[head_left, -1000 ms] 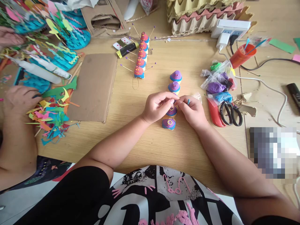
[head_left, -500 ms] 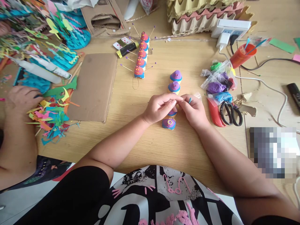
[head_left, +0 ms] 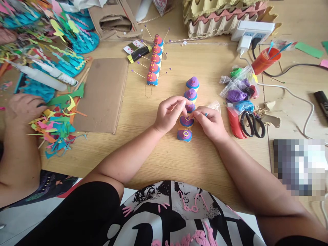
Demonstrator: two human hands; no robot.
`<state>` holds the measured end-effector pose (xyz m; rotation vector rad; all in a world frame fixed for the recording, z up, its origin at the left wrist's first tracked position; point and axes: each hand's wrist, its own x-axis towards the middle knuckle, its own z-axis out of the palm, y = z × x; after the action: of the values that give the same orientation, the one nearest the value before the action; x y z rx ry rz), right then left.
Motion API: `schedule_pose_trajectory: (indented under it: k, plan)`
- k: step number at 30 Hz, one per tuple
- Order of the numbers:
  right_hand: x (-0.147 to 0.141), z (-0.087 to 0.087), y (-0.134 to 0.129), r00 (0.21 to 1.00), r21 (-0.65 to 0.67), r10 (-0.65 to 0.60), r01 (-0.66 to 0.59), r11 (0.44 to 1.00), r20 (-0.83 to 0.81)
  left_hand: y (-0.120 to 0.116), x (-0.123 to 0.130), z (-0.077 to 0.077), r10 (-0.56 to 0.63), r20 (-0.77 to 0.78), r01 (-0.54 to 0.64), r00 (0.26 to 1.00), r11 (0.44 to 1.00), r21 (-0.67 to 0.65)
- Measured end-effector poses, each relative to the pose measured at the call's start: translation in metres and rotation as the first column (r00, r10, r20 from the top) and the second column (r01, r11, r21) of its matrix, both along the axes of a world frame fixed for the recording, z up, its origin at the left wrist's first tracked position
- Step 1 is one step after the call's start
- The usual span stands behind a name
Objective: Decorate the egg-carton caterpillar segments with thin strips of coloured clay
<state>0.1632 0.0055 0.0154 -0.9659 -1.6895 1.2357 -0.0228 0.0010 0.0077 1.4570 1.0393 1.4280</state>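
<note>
A row of purple and blue clay-covered egg-carton humps (head_left: 185, 134) lies on the table in front of me. The nearest hump carries a yellow ring, and some yellow also shows on the second. My right hand (head_left: 210, 123) is closed in a pinch at the right of that second hump. From its fingers pokes the blue end of a thin modelling tool (head_left: 206, 115); the rest is hidden. Over the row's left side, my left hand (head_left: 169, 114) has its thumb and fingers drawn together. Whatever they may hold is too small to make out.
A finished-looking red and blue caterpillar (head_left: 154, 58) with pins stands farther back. Scissors (head_left: 252, 124), bagged clay (head_left: 237, 95) and an orange cup (head_left: 266, 60) are right. Cardboard (head_left: 102, 95), paper scraps (head_left: 55, 130) and another person's hand (head_left: 23, 111) are left. Egg trays (head_left: 220, 18) sit behind.
My hands have moved apart slightly. The right has come down toward the second-nearest hump and the left has shifted a little left, uncovering the middle humps.
</note>
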Motion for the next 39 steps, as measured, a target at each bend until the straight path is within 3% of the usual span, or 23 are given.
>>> schedule_pose_trajectory:
  k: [11,14,19,23,33,39]
  plan:
    - [-0.001,0.001,0.0,0.998,-0.078,-0.057,0.057,0.995,-0.007,0.001,0.003,0.001,-0.025,0.0,0.025,1.0,0.998,-0.064]
    - [-0.001,0.001,-0.001,0.997,-0.075,-0.076,0.075,0.994,-0.009,0.003,0.002,-0.002,0.031,-0.004,-0.031,1.0,0.997,-0.066]
    - [0.0,0.004,-0.001,1.0,-0.022,0.016,-0.016,1.0,0.009,0.007,0.0,-0.006,0.181,-0.006,-0.181,0.983,0.982,-0.046]
    - [0.0,0.005,-0.001,0.999,-0.021,0.036,-0.035,0.999,0.035,0.009,0.0,-0.007,0.224,-0.008,-0.224,0.975,0.974,-0.036]
    - [0.002,-0.002,0.003,0.999,-0.043,-0.045,0.045,0.998,0.003,0.008,0.001,-0.007,0.206,0.015,-0.205,0.978,0.977,-0.049]
    - [0.001,-0.001,0.002,0.998,-0.059,-0.062,0.061,0.996,-0.016,0.004,0.002,-0.003,0.063,0.066,-0.061,0.996,0.997,-0.038]
